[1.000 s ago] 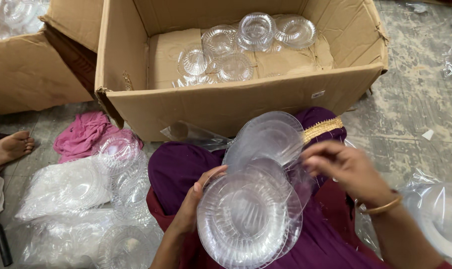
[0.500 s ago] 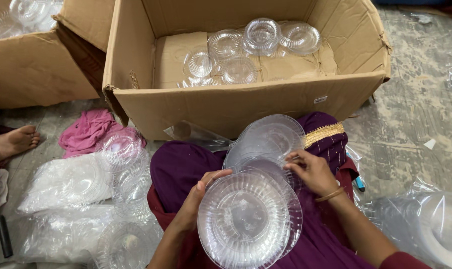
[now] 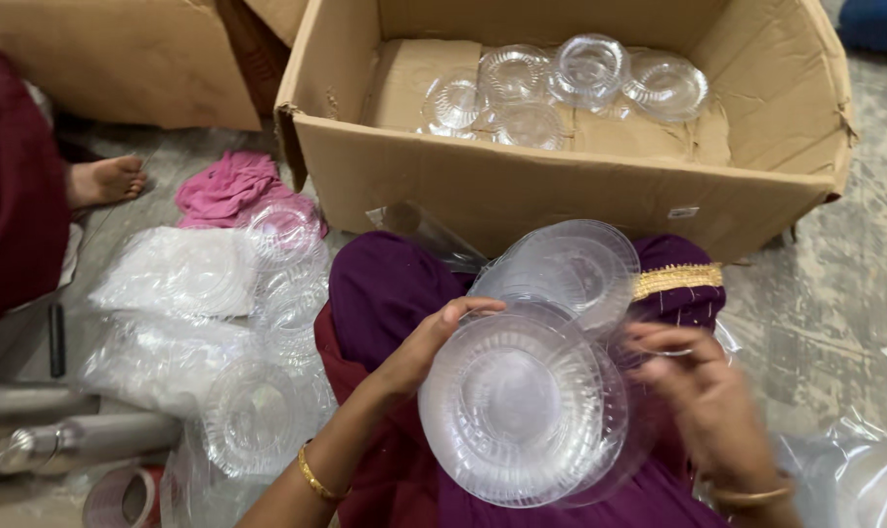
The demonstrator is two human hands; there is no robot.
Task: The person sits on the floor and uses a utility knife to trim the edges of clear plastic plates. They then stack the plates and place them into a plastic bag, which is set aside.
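The left hand (image 3: 426, 344) grips the rim of a clear bowl stack (image 3: 517, 406) over the lap, fingers clamped on its upper left edge. The right hand (image 3: 703, 391), blurred, touches the stack's right side; whether its fingers close on it cannot be told. Just behind lies a second stack (image 3: 571, 264) on the purple cloth (image 3: 375, 284). Beyond, a box (image 3: 561, 191) holds more bowls (image 3: 588, 66).

Clear plastic plates held over a purple lap, in front of an open carton.

The left hand (image 3: 419, 347) grips the rim of a stack of clear ribbed plates (image 3: 512, 406); the right hand (image 3: 703, 396), blurred, touches its far edge. A second stack (image 3: 571, 264) lies just behind, and more plates (image 3: 585, 73) sit inside the cardboard box (image 3: 561, 191).
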